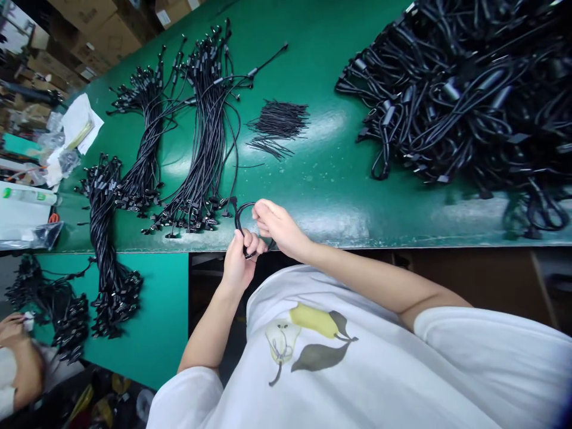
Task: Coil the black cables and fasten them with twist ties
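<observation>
My left hand [241,257] is closed around a folded black cable [239,215] at the near edge of the green table [322,179]. My right hand [277,226] pinches the same cable's loop just to the right, fingers curled. Both hands meet above the table's front edge. A small heap of thin black ties [277,126] lies further back, beyond my hands.
Straightened cable bundles [196,137] lie in rows at the left; another bundle [107,250] hangs over onto a lower green surface. A big tangled cable pile [465,89] fills the right. Paper and bags [71,137] sit at the far left. Another person's hand [13,328] shows at bottom left.
</observation>
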{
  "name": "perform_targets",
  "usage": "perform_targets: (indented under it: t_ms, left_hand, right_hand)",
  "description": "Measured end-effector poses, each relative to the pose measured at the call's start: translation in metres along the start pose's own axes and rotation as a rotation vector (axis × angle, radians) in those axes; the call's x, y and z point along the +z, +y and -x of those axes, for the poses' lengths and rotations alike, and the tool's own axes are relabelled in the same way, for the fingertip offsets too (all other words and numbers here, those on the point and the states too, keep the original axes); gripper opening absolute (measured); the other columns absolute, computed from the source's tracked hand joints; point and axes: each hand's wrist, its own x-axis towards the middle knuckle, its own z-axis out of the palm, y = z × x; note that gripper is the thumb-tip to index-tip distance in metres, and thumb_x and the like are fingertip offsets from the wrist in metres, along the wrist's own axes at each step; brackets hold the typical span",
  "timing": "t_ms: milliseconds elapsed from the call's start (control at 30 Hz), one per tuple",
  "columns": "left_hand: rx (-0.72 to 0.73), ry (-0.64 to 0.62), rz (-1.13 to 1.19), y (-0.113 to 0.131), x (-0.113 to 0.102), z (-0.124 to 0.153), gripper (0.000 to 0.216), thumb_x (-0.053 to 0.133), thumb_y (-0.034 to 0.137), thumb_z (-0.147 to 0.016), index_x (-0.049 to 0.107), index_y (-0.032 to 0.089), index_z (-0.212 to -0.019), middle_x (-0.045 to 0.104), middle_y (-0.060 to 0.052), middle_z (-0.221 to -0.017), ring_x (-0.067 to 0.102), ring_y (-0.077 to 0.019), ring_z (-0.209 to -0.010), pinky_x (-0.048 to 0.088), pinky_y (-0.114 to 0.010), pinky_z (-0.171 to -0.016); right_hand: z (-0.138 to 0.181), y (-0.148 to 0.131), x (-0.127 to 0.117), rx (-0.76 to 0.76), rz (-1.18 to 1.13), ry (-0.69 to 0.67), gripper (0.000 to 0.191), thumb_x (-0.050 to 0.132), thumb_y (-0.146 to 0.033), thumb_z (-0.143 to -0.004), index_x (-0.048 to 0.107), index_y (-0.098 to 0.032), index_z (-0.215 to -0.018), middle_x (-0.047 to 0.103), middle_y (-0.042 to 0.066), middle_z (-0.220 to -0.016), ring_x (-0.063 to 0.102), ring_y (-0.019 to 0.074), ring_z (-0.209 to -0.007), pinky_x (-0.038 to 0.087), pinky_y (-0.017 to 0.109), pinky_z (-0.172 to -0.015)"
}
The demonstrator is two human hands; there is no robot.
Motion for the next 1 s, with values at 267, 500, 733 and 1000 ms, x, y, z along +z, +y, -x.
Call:
perform_targets:
  t_ms: [267, 500, 733, 1000]
  left_hand:
    - [0.096, 0.001, -0.382, -0.030, -0.016, 0.002, 0.037, 0.061, 0.055, -0.085, 0.058, 0.019, -0.086, 0.051, 0.003, -0.064, 0.048, -0.0126, -0.059, 0.038, -0.025, -0.059]
    - [-0.068, -0.171, -0.716, -0.029, -0.020, 0.003, 0.021, 0.078, 0.026, -0.073, 0.070, 0.017, -0.090, 0.067, -0.003, -0.079, 0.060, -0.0219, -0.083, 0.044, -0.029, -0.076]
    - [-0.123, -0.202, -0.292, -0.036, -0.003, 0.011, 0.039, 0.073, 0.054, -0.075, 0.064, 0.017, -0.073, 0.058, -0.001, -0.065, 0.054, -0.0148, -0.065, 0.048, -0.032, -0.077]
    - [-0.360, -0.145, 0.077, -0.031, 0.026, 0.013, 0.042, 0.064, 0.057, -0.083, 0.058, 0.016, -0.079, 0.033, 0.007, -0.056, 0.033, -0.0065, -0.044, 0.039, -0.023, -0.048]
  right_hand:
    - [0.010, 0.014, 0.001, 0.044, 0.145, 0.028, 0.047, 0.057, -0.067, -0.081, 0.054, -0.021, -0.090, 0.059, 0.001, -0.088, 0.057, 0.0088, -0.062, 0.042, 0.019, -0.043]
    - [0.014, 0.011, -0.004, 0.082, -0.031, -0.073, 0.044, 0.059, -0.063, -0.083, 0.051, -0.020, -0.090, 0.047, -0.007, -0.075, 0.044, 0.0020, -0.046, 0.034, 0.016, -0.041]
    - [0.013, -0.004, -0.005, 0.072, -0.045, -0.209, 0.044, 0.056, -0.059, -0.087, 0.049, -0.018, -0.077, 0.039, -0.007, -0.068, 0.024, 0.0002, -0.041, 0.013, 0.016, -0.035]
    - [-0.002, -0.019, -0.021, 0.157, -0.176, -0.072, 0.020, 0.042, -0.033, -0.095, 0.036, -0.022, -0.080, 0.040, -0.008, -0.073, 0.024, 0.0001, -0.039, 0.018, 0.013, -0.034]
